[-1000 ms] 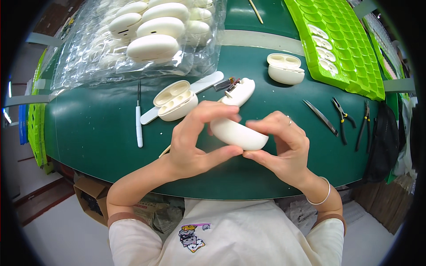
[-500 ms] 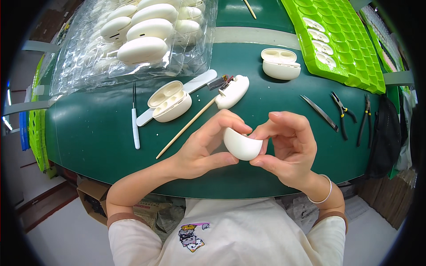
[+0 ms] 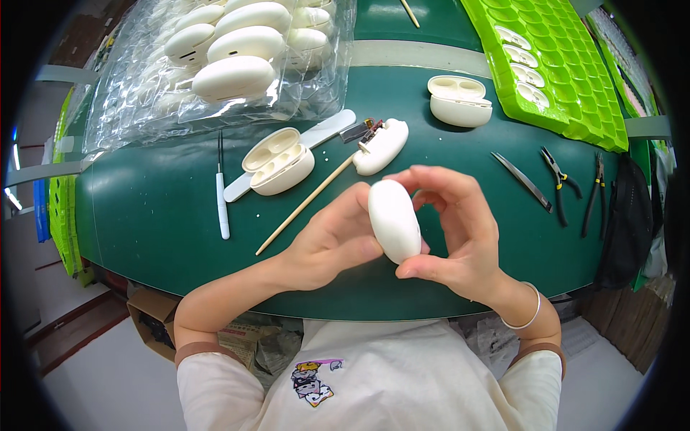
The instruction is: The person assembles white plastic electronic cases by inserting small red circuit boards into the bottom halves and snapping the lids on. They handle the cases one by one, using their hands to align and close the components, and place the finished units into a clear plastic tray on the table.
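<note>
- In the head view, the rounded white case (image 3: 394, 221) is up between both hands, above the near part of the green table (image 3: 144, 237), tilted with its smooth side toward the camera.
- The left hand (image 3: 334, 233) grips its left side, thumb in front and fingers mostly hidden behind.
- The right hand (image 3: 460, 233) pinches the lower right edge with its thumb, its other fingers curled loosely around the right side.
- This case looks closed from here; whether its inside is complete cannot be told.
- Plainly unfinished is the white shell piece (image 3: 384, 147) beyond the hands: dark parts and wires stick out of it, and a wooden stick (image 3: 305, 206) ends against or just beside it.
- Two cases have their lids up and wells showing: the left open case (image 3: 282, 169), resting across a flat white strip (image 3: 329, 131), and the far open case (image 3: 460, 108); both appear assembled.
- Four white inserts (image 3: 530, 93) sit in the green tray (image 3: 568, 79), seemingly not yet fitted.
- Closed-looking cases (image 3: 233, 77) fill clear plastic trays, apparently a batch; their stage cannot be told.
</note>
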Demonstrator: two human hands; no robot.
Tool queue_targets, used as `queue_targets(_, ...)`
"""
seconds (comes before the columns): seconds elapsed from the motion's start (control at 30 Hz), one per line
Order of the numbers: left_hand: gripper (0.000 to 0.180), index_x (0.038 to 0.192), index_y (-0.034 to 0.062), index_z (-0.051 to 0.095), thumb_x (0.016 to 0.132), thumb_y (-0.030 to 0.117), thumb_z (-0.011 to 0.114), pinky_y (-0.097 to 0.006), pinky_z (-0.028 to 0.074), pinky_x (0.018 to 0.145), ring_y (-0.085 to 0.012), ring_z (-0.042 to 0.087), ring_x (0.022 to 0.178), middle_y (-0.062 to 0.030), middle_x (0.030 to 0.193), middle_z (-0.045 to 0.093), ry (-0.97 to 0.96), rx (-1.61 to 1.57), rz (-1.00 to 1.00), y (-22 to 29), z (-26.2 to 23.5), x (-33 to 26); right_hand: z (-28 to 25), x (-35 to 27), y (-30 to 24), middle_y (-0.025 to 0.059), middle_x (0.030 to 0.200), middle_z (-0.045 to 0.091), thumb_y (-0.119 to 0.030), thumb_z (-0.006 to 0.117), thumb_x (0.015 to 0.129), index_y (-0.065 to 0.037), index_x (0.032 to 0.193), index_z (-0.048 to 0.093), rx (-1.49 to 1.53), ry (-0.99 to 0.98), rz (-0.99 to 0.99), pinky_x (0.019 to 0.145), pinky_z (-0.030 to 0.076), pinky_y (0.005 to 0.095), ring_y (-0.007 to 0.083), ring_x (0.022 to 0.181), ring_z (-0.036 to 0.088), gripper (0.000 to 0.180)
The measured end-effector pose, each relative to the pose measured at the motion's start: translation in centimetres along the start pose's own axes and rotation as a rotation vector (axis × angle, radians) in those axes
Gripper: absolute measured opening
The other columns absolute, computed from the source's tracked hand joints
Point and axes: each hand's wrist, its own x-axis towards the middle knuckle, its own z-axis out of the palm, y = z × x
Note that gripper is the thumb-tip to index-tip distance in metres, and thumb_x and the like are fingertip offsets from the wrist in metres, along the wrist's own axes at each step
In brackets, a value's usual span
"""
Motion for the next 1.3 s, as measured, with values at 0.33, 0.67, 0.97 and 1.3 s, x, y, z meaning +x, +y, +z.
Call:
queue_targets(0.33,0.046,0.125,0.0059,0.039,0.089,0.028,0.054,-0.040,0.043,0.093,-0.0276,0.051,0.112,-0.0153,0.122,0.049,0.156,0.113,-0.022,0.24,-0.61,-0.35,0.13,0.22,0.07,0.0109,0.110,0.058,-0.023,0.081,0.062,-0.006,0.093,0.057,-0.004,-0.044,0.148,0.084,0.042,0.0327,0.0221,0.098,0.056,0.043)
queue_targets(0.67,0.047,0.098,0.0066,0.050,0.067,0.027,0.079,-0.029,0.040,0.080,-0.0163,0.048,0.091,-0.0051,0.098,0.044,0.221,0.356,0.147,0.56,-0.89,0.14,0.01,-0.12,0.40,0.0101,0.104,0.056,-0.005,0.080,0.061,-0.005,0.082,0.053,0.141,0.019,0.148,0.083,0.041,0.0305,0.0181,0.098,0.053,0.034)
queue_targets(0.97,0.046,0.089,0.0075,0.051,0.057,0.010,0.084,-0.025,0.038,0.072,-0.0132,0.048,0.081,-0.0030,0.086,0.049,0.288,0.520,0.336,0.32,-0.62,0.02,0.22,-0.23,0.24,0.0084,0.092,0.061,-0.005,0.080,0.059,-0.006,0.079,0.053,0.038,0.034,0.055,0.076,0.044,0.0292,0.0179,0.087,0.057,0.034)
queue_targets(1.3,0.048,0.084,0.0079,0.048,0.056,0.014,0.086,-0.025,0.037,0.063,-0.0134,0.046,0.074,-0.0037,0.081,0.048,0.314,0.709,0.473,0.25,-0.50,0.13,0.26,0.04,0.34,0.0096,0.089,0.065,-0.004,0.080,0.059,-0.005,0.081,0.056,-0.098,0.047,-0.106,0.070,0.048,0.0292,0.0194,0.083,0.061,0.032)
